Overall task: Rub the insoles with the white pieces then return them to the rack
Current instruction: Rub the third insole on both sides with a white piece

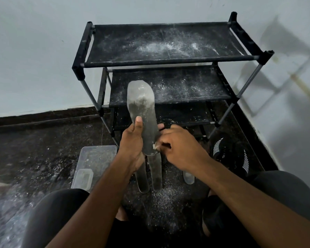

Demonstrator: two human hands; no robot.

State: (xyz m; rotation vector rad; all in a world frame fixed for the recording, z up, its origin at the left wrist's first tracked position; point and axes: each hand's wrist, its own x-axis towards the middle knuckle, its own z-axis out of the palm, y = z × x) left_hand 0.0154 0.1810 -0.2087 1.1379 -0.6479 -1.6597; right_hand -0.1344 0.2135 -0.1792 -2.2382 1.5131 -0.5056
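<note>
My left hand [132, 140] grips a grey insole [142, 108] from behind and holds it upright in front of the black rack [161, 59], thumb on its face. The upper part of the insole is whitened, the lower part darker. My right hand [179, 145] pinches a small white piece [155, 146] against the insole's lower right edge. Two more insoles [157, 174] lie on the floor below my hands. The rack's fabric shelves are dusted with white powder and hold no insoles that I can see.
A clear plastic container [97, 158] with a smaller lid or tub [83, 178] sits on the dark floor at the left. A black shoe [229, 154] lies at the right by the rack leg. A small clear object [188, 178] stands near my right forearm. White powder litters the floor.
</note>
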